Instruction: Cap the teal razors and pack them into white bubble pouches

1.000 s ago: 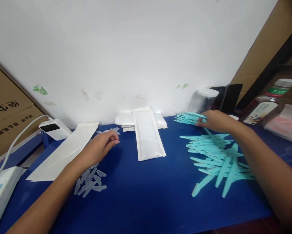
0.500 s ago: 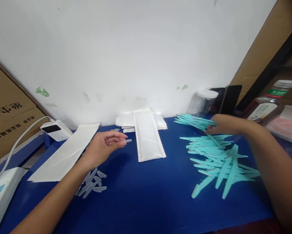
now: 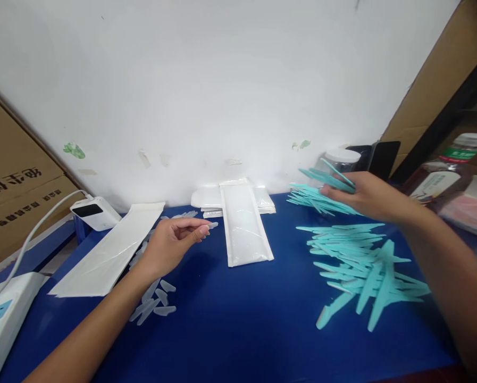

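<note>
Turquoise slim flat plastic sticks [image 3: 329, 178]: a few held in right hand [image 3: 368, 194] grip, above far turquoise pile [image 3: 312, 198]; wider turquoise pile [image 3: 382, 290] nearer on blue surface [image 3: 242, 324]. Left hand [image 3: 170, 242] pinches one small translucent plastic piece [image 3: 213, 225]; left forearm partly blocks scattered translucent pieces [image 3: 145, 308]. White flat padded pouch [image 3: 245, 229] sits between hands. Clear white-lidded jar [image 3: 342, 156] behind raised sticks.
</note>
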A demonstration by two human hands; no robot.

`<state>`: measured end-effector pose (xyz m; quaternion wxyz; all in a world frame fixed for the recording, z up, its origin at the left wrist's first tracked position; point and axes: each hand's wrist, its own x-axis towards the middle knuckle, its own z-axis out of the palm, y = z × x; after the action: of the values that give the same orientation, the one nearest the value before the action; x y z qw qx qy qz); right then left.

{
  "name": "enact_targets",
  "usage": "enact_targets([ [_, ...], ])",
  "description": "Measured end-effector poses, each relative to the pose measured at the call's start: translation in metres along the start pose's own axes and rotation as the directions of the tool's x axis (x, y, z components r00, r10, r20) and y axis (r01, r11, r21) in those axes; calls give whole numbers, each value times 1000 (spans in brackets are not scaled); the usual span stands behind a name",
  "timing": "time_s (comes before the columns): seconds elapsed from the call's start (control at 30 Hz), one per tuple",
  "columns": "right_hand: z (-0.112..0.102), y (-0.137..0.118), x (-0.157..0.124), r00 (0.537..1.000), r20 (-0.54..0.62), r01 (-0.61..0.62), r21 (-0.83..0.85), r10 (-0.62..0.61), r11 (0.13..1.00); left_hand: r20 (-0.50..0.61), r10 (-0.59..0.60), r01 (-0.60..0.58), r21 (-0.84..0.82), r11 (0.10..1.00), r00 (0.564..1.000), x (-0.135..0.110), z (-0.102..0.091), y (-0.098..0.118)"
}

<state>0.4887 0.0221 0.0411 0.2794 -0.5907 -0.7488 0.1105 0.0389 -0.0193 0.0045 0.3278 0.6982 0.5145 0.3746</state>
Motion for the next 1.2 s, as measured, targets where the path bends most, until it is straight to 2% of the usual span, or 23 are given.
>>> enact_targets([
  [0.1, 19, -28, -9, 985, 143, 81, 141, -101, 987, 46, -34, 36, -48, 998, 998, -3, 4, 4],
  [0.2, 41, -53, -20, 956, 220, 133, 267, -195, 954, 88, -47, 56, -104, 993, 995, -7, 12, 7],
  [0.37, 62, -77, -30, 920, 303, 120, 386, -248, 915, 165, -54, 87, -198, 976, 985, -11, 23, 6],
  [0.53, 63, -80, -31, 905, 357, 53, 442, -230, 896, 202, -69, 110, -200, 974, 977, -14, 23, 6],
  [0.93, 63, -85, -34, 875, 407, 50, 462, -262, 886, 260, -74, 135, -224, 965, 963, -16, 31, 10],
  [1.2, 76, -92, -41, 858, 427, -5, 563, -285, 827, 309, -55, 119, -190, 975, 950, -20, 41, 16],
])
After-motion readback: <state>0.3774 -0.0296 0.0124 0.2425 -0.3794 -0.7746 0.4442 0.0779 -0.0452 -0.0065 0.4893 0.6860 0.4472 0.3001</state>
